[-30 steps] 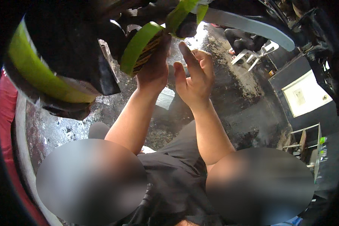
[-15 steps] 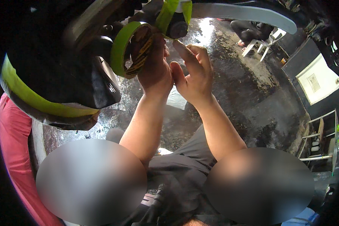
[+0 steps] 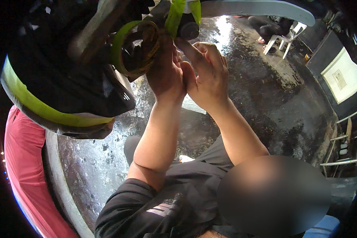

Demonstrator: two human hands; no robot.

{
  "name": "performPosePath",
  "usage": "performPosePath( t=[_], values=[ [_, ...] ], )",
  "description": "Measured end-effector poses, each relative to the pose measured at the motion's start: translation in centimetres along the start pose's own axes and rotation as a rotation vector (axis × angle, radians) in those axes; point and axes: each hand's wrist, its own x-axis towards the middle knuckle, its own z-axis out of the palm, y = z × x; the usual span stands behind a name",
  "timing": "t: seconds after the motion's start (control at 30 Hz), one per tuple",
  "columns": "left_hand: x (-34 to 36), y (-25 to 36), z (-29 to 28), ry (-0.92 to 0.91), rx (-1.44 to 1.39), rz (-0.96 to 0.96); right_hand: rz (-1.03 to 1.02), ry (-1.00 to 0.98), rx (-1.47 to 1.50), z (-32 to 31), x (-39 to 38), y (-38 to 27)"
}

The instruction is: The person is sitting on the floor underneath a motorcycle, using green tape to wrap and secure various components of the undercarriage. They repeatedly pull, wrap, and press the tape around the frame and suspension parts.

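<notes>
My left hand (image 3: 164, 79) is raised against a roll of green tape (image 3: 122, 49) with a printed inner core, its fingers curled and partly hidden by shadow and the roll. My right hand (image 3: 210, 75) touches it from the right, thumb against the left hand and index finger stretched up to its fingertips. Whatever lies between those fingertips is hidden. Just above them, a strip of green tape (image 3: 175, 18) hangs beside a round dark knob (image 3: 189, 30) on a dark machine part. Left of the roll is a large black curved part (image 3: 67, 79) with a green-yellow band (image 3: 47, 105) along its lower edge.
A pale grey curved bar (image 3: 261, 10) crosses the top. Beyond it, a person sits on a white plastic chair (image 3: 285, 38). The dark floor (image 3: 261, 91) is stained and shiny. A white panel (image 3: 345, 75) and a metal rack (image 3: 341, 162) stand right; red cloth (image 3: 27, 166) lies left.
The tape roll has turned and tipped slightly left. My right index finger has come closer to my left fingertips. The view has shifted a little, bringing my left sleeve into sight.
</notes>
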Motion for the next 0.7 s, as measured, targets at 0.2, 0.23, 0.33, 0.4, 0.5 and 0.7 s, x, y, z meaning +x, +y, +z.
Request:
performPosePath(
  t=[0.2, 0.23, 0.33, 0.4, 0.5, 0.7],
  values=[
    [0.3, -0.1, -1.1, -0.092, 0.081, 0.025, 0.018, -0.054, 0.030, 0.6, -1.1, 0.8],
    [0.3, -0.1, -1.3, -0.093, 0.075, 0.004, 0.022, -0.047, 0.025, 0.5, -1.2, 0.7],
    [0.7, -0.3, -2.2, -0.160, 0.081, 0.012, 0.024, -0.031, 0.006, 0.7, -1.4, 0.7],
    [0.9, -0.7, -2.7, -0.154, 0.163, 0.033, 0.021, -0.032, -0.017, 0.9, -1.6, 0.9],
    [1.4, -1.4, -3.2, -0.104, 0.376, 0.095, 0.046, -0.047, -0.024, 0.7, -1.6, 0.6],
    [2.6, -1.8, -5.2, -0.255, 0.476, 0.215, 0.089, -0.009, 0.052, 1.4, -1.8, 0.5]
  ],
)
